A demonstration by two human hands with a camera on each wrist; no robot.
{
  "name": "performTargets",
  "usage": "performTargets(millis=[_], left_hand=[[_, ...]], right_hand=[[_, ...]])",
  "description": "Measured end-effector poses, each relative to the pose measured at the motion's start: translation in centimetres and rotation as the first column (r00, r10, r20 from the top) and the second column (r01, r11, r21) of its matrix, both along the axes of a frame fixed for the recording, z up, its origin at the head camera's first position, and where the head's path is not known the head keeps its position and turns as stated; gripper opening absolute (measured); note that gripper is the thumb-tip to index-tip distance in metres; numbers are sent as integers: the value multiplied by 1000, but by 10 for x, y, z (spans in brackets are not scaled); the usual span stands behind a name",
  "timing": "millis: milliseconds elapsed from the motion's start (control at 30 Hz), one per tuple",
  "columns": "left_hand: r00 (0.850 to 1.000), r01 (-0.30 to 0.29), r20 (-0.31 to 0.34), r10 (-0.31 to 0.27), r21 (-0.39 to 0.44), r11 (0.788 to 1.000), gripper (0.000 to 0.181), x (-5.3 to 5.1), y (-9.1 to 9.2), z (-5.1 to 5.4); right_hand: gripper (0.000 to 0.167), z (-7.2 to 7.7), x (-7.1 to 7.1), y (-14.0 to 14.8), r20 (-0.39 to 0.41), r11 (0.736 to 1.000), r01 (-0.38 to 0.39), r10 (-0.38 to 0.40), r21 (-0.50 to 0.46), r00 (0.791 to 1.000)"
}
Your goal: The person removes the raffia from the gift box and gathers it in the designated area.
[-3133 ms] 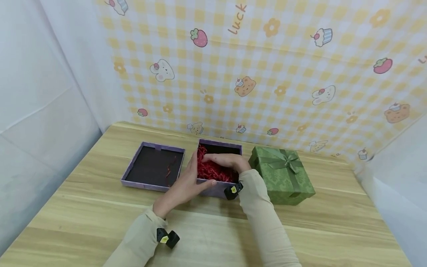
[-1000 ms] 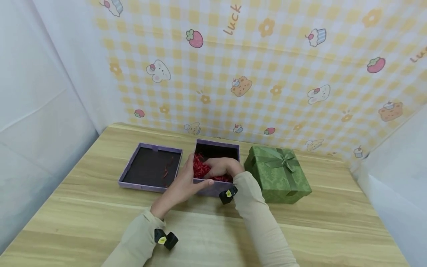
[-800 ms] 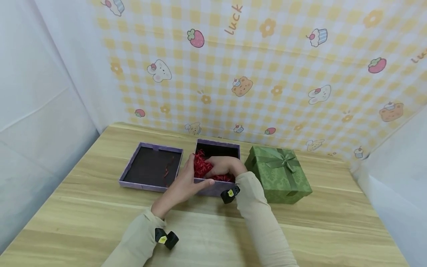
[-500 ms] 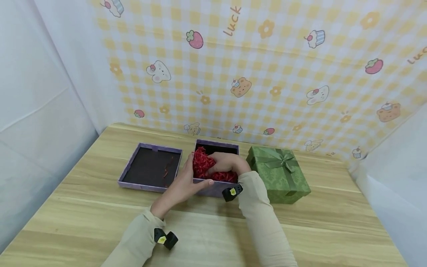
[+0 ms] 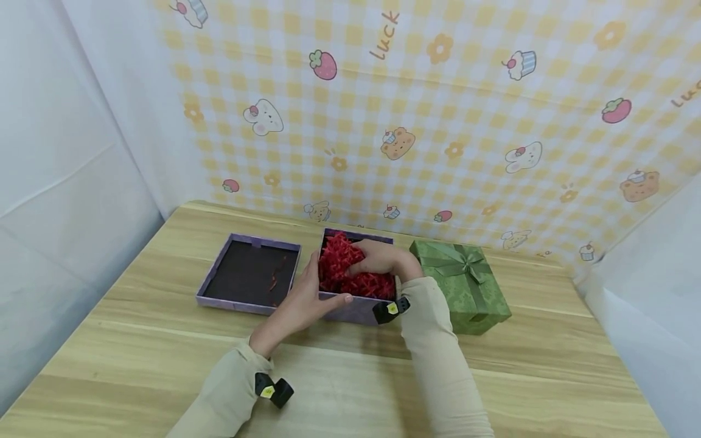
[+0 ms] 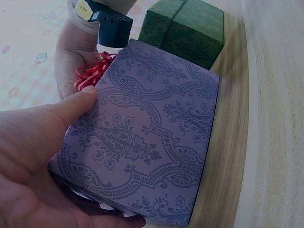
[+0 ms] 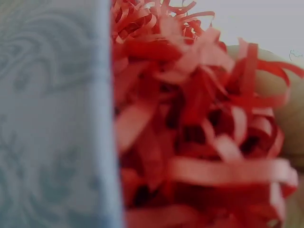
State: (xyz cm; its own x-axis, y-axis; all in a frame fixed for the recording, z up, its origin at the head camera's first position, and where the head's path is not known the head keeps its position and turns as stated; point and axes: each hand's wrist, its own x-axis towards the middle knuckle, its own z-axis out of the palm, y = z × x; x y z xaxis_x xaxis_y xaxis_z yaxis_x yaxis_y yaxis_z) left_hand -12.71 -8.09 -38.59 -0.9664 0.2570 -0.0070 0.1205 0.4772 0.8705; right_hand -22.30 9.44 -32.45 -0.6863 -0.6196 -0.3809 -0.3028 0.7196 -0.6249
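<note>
A purple patterned box (image 5: 356, 309) holds a heap of red shredded paper (image 5: 339, 258). My left hand (image 5: 301, 304) holds the box at its left front corner, thumb along the front wall and fingers on the left side. In the left wrist view, that hand (image 6: 33, 152) spans the purple box (image 6: 137, 128). My right hand (image 5: 378, 258) reaches into the box from the right, its fingers curled into the paper; the fingertips are hidden. Red strips (image 7: 199, 142) fill much of the right wrist view beside the box wall (image 7: 52, 114).
A purple-rimmed lid (image 5: 232, 304) with a dark inside and a few red strips lies left of the box. A green gift box (image 5: 454, 286) with a ribbon bow stands close on the right. Behind the wooden table (image 5: 181, 353) hangs a checked cloth (image 5: 350, 121).
My right hand has shifted up and to the right, and the red paper stands higher and fuller in the box. My left hand has stayed on the box.
</note>
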Motion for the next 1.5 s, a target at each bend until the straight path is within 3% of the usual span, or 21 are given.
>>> performTargets(millis=[400, 667, 900, 1133, 1267, 1500], left_hand=[[1000, -3, 23, 3, 10, 1000, 110, 2, 1, 3], [998, -7, 66, 6, 21, 1000, 91, 3, -2, 13], [1000, -14, 20, 13, 27, 1000, 83, 0, -10, 22], [999, -40, -19, 42, 72, 997, 79, -2, -23, 29], [997, -54, -41, 58, 96, 994, 76, -1, -32, 33], [997, -62, -38, 67, 114, 992, 75, 2, -45, 40]], right_hand=[[51, 9, -2, 6, 5, 1000, 26, -26, -16, 1000], [57, 14, -4, 11, -10, 996, 10, -11, -85, 1000], [63, 20, -5, 14, -32, 995, 49, -52, -89, 998], [53, 31, -2, 14, -36, 983, 21, -28, -181, 999], [52, 38, -1, 14, -93, 987, 18, -33, -162, 995], [53, 53, 5, 14, -106, 992, 39, -52, -117, 993]])
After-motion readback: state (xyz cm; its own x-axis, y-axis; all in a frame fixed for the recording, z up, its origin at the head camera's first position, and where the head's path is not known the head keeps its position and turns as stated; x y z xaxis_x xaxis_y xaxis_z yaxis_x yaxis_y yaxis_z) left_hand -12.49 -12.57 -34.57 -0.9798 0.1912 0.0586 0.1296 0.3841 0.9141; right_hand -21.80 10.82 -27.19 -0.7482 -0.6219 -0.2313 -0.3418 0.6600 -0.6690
